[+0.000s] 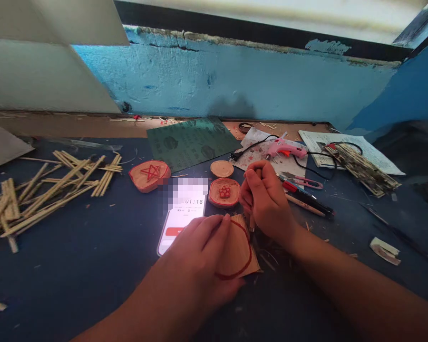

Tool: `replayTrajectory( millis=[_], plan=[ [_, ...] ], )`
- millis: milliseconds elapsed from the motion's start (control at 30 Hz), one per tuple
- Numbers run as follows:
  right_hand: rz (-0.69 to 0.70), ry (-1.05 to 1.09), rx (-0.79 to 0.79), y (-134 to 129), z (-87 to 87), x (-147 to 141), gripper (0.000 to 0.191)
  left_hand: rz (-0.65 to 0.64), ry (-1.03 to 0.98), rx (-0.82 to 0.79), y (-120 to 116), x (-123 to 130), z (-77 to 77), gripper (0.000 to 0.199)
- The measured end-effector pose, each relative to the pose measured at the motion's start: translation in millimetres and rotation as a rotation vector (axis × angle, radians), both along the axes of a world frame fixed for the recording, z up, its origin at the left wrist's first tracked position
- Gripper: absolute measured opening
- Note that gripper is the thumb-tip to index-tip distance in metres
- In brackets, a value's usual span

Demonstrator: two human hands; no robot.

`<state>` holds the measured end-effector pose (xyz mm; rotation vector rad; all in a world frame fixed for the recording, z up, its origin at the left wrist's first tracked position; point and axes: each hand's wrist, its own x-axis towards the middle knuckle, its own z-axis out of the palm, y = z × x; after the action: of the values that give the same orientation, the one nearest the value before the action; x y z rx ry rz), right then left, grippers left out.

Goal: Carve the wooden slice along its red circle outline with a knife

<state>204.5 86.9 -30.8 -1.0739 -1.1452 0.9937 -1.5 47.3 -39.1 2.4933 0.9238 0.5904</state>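
Observation:
My left hand [199, 256] lies flat on a thin wooden piece [240, 247] marked with a red circle, pressing it onto the dark blue table. My right hand [266, 199] is closed around a thin tool, a pen or small knife; its tip touches the right edge of that piece near the red line. A lit phone [180, 216] showing a timer lies just left of my left hand. Beyond it sit a round wood slice with a red flower [224, 192], a plain small slice [221, 168] and a slice with a red star [150, 175].
Bamboo sticks [46, 190] are scattered on the left. A green sandpaper sheet [192, 141], a pink glue gun [285, 149] with a black cord, pens [306, 199], small snips, papers and a bundle of sticks [360, 166] lie at the back right. A blue wall stands behind.

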Motion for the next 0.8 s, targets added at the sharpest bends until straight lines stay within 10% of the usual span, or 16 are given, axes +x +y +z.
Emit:
replayTrajectory(
  millis=[800],
  plan=[
    [-0.185,-0.523,0.029,-3.4,1.6,13.6,0.019,0.003,0.016,-0.005,-1.6,-2.5,-2.0,0.087]
  ],
)
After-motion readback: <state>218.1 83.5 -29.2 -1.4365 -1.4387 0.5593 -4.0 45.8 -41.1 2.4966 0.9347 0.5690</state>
